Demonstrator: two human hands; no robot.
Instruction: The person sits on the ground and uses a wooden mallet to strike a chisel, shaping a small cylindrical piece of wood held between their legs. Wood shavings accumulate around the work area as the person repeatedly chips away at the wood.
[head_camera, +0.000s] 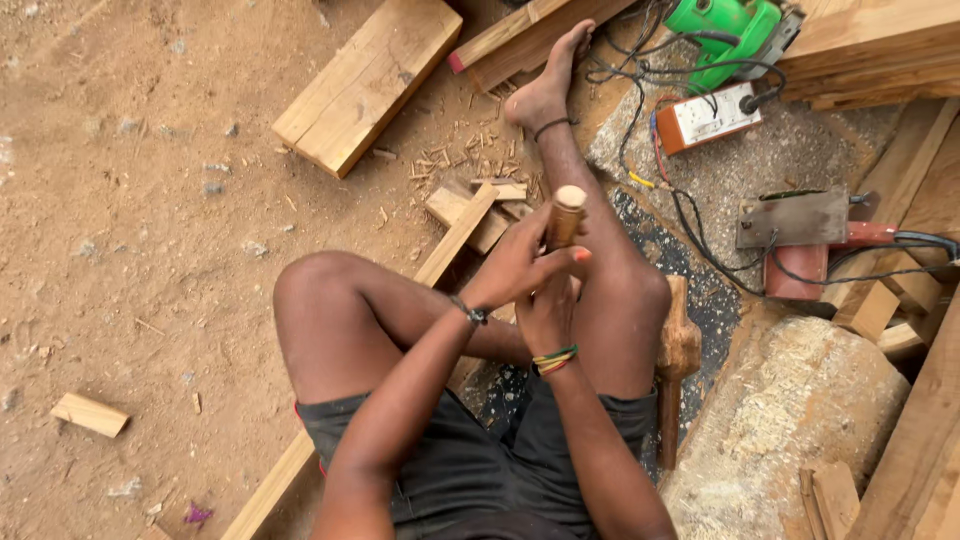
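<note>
I sit on sandy ground with my legs out in front. Both hands close around an upright round wooden handle (567, 212), whose top pokes out above my fingers. My left hand (520, 262) wraps it from the left, fingers across the front. Below it, my right hand (547, 318) grips the lower part, which is hidden; a coloured band sits on that wrist. A long wooden strip (452, 240) runs under my left leg. A wooden mallet (676, 350) lies by my right knee.
A thick plank (368, 80) lies far ahead on the sand among wood chips (462, 152). A green power tool (722, 30), an orange socket box (706, 117) with black cables and a red planer (800, 240) sit at right. Timber (880, 50) is stacked at the far right.
</note>
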